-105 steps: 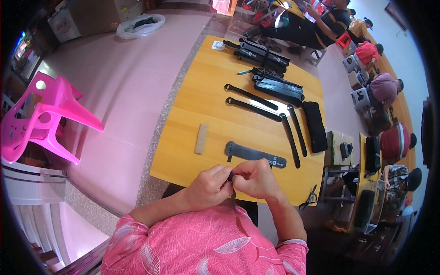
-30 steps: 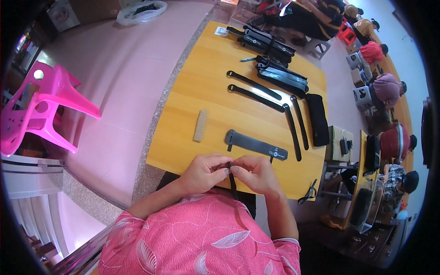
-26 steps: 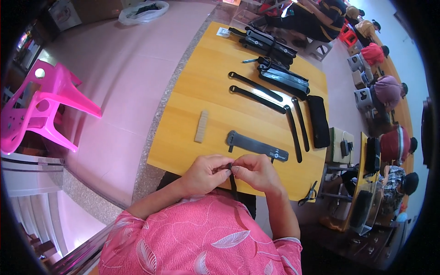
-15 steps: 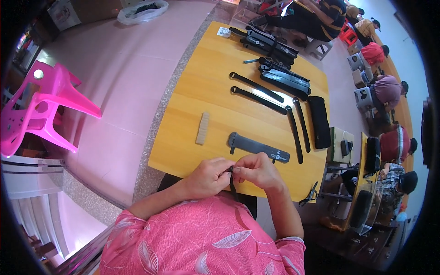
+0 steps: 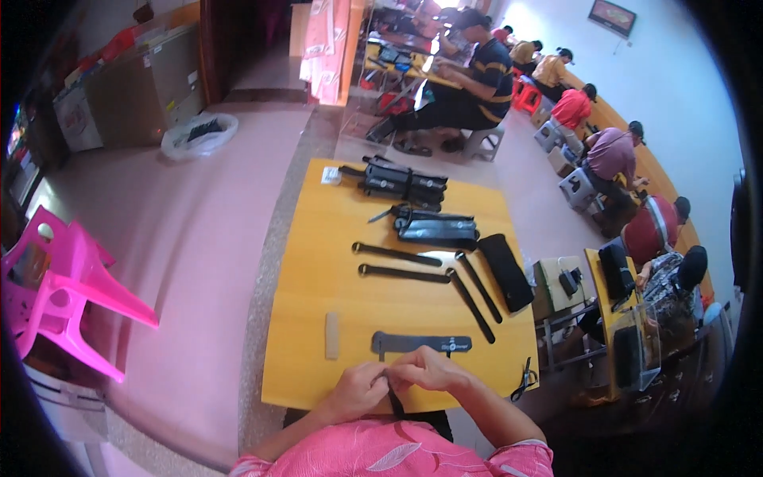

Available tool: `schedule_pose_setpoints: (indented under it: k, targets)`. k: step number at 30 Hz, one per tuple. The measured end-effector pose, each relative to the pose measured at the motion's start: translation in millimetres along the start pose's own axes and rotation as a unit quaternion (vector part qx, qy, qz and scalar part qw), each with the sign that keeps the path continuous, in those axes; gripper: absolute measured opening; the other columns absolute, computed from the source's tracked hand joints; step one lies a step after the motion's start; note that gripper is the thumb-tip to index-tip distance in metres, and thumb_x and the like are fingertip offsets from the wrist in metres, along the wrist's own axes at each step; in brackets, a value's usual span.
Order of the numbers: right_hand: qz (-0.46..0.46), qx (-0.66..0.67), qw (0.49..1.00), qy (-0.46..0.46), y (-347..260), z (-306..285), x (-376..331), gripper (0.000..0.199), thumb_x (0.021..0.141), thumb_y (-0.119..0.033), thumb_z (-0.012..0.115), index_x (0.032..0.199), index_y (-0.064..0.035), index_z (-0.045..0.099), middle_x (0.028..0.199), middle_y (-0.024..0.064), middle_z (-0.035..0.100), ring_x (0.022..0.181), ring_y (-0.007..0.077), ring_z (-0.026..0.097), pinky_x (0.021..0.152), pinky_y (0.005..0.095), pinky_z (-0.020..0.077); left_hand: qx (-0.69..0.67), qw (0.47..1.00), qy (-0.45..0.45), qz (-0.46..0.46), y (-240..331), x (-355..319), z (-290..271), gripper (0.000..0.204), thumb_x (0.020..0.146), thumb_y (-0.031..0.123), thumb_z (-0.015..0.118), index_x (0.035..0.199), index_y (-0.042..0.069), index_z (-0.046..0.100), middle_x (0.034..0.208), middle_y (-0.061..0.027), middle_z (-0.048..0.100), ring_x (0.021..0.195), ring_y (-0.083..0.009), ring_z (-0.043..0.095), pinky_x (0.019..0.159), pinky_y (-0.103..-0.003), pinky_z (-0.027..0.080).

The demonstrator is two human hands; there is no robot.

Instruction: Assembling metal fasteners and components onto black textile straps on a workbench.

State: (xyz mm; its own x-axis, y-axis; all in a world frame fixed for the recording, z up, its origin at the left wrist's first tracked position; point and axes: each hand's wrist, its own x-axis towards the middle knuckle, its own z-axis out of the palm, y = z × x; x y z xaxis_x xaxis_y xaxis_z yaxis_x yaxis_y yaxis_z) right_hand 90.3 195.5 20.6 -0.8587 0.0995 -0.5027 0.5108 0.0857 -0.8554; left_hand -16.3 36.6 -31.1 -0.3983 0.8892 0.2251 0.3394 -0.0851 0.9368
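Note:
Close together at the near edge of the table, my left hand (image 5: 359, 391) and my right hand (image 5: 427, 370) both pinch a thin black strap (image 5: 396, 405). Its lower end hangs toward my lap, while the pinched part is mostly covered by fingers. Just beyond my hands lies a flat dark grey padded piece (image 5: 413, 343) with small tabs. To its left is a narrow beige strip (image 5: 331, 335). Farther up, black straps with ring ends (image 5: 397, 254) lie in two pairs. Black-handled scissors (image 5: 523, 380) rest at the table's right near corner.
Bundles of black padded pieces (image 5: 404, 184) and a black pouch (image 5: 506, 274) occupy the far and right parts of the yellow table (image 5: 298, 294). A pink plastic stool (image 5: 67, 294) stands left on the floor. Several people sit working along the right wall and at the table ahead.
The view has tilted up, showing more of the room ahead, and the table sits lower and farther left in the picture. Both hands keep pinching the strap at nearly the same place.

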Motion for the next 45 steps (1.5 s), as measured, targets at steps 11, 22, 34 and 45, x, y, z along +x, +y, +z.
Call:
schedule_pose_setpoints:
  k: [11, 22, 34, 45]
  targets:
    - [0.009, 0.111, 0.993, -0.023, 26.8, -7.2, 12.7, 0.018, 0.088, -0.015, 0.061, 0.085, 0.0024, 0.066, 0.075, 0.0068, 0.066, 0.07, 0.0111, 0.061, 0.066, 0.0231, 0.0471, -0.045, 0.998, -0.037, 0.018, -8.5, 11.5, -0.9, 0.014, 0.079, 0.007, 0.056, 0.089, 0.0, 0.062, 0.075, -0.0196, 0.06, 0.067, -0.0324, 0.06, 0.062, -0.037, 0.048]
    - [0.048, 0.161, 0.984, 0.061, 37.6, -0.5, -42.9, 0.025, 0.091, -0.019, 0.059, 0.099, 0.0033, 0.065, 0.081, 0.0036, 0.065, 0.076, 0.0099, 0.06, 0.072, 0.0234, 0.0484, -0.05, 0.988, -0.067, 0.126, -5.7, 23.8, 32.8, 0.015, 0.077, 0.008, 0.056, 0.088, 0.0, 0.063, 0.074, -0.0192, 0.061, 0.068, -0.0345, 0.061, 0.061, -0.039, 0.05]
    - [-0.02, 0.193, 0.98, 0.043, 57.2, -8.4, -85.4, 0.021, 0.085, -0.013, 0.058, 0.094, 0.0056, 0.065, 0.078, 0.0047, 0.064, 0.071, 0.0099, 0.059, 0.069, 0.0237, 0.0473, 0.083, 0.978, -0.107, 0.157, 51.3, 10.0, 60.3, 0.01, 0.076, 0.006, 0.055, 0.082, -0.001, 0.058, 0.07, -0.0196, 0.056, 0.064, -0.0378, 0.057, 0.057, -0.043, 0.047]
    - [-0.062, -0.199, 0.967, 0.149, 48.0, -12.3, -124.9, 0.021, 0.075, -0.016, 0.058, 0.081, 0.001, 0.068, 0.063, 0.0033, 0.062, 0.057, 0.0131, 0.058, 0.056, 0.0272, 0.0462, 0.192, 0.951, -0.139, 0.199, 82.0, -2.7, 98.1, 0.013, 0.074, 0.004, 0.057, 0.086, 0.0, 0.056, 0.069, -0.0198, 0.054, 0.063, -0.0372, 0.056, 0.057, -0.042, 0.046]
